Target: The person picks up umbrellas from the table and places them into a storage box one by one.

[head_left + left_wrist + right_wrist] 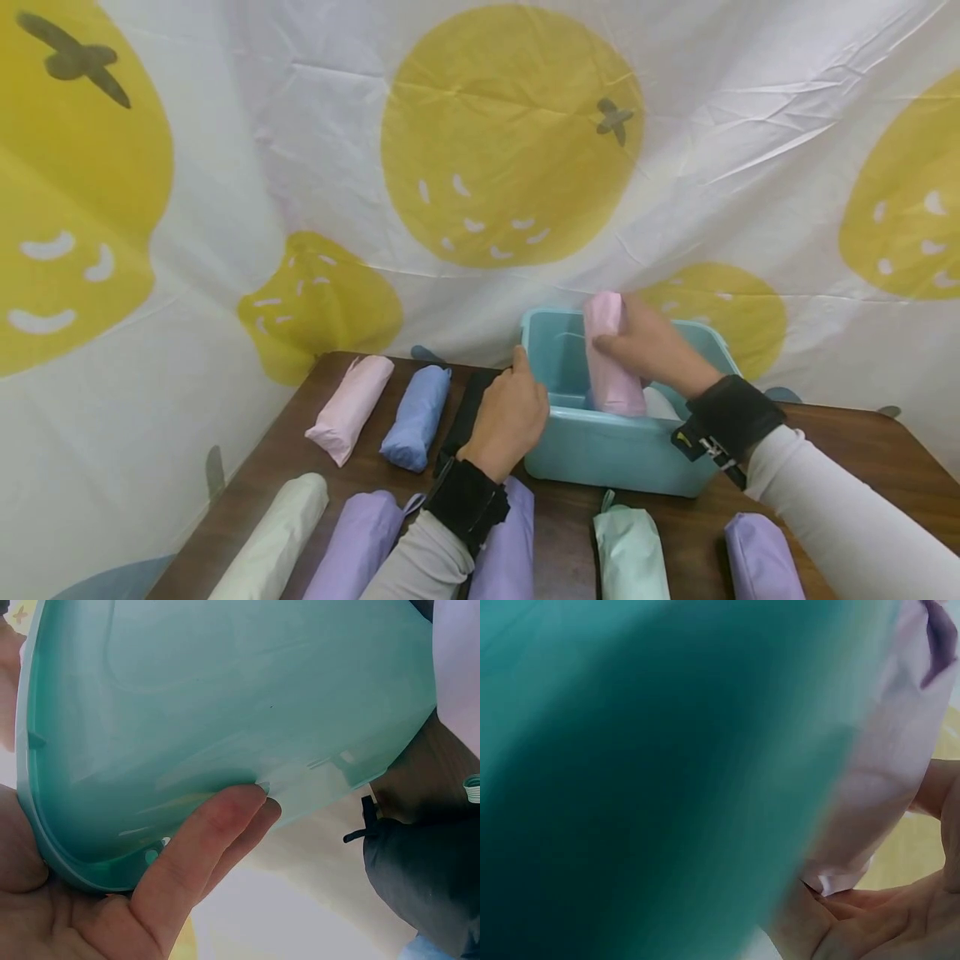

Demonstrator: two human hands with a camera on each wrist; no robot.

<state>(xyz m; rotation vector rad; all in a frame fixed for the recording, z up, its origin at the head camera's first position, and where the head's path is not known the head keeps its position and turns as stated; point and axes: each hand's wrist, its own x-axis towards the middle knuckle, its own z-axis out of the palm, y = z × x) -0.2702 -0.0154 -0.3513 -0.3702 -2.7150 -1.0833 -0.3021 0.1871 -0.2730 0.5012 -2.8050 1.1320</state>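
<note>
A pink folded umbrella (613,367) in a fabric sleeve stands tilted inside a teal plastic bin (615,454). My right hand (656,346) grips its upper part, thumb across the near side. In the right wrist view the bin's wall (652,765) blurs across most of the picture, with the pink umbrella (885,765) beyond it. My left hand (513,408) holds the bin at its left corner; in the left wrist view its fingers (214,832) lie along the bin's outer wall (262,705). Something white (660,406) shows in the bin beside the umbrella.
More sleeved umbrellas lie on the brown table (558,533): pale pink (352,404), blue (417,417), black (463,417), cream (277,533), mint green (632,554) and several purple ones, one at right (763,557). A lemon-print curtain (315,150) hangs close behind the table and bin.
</note>
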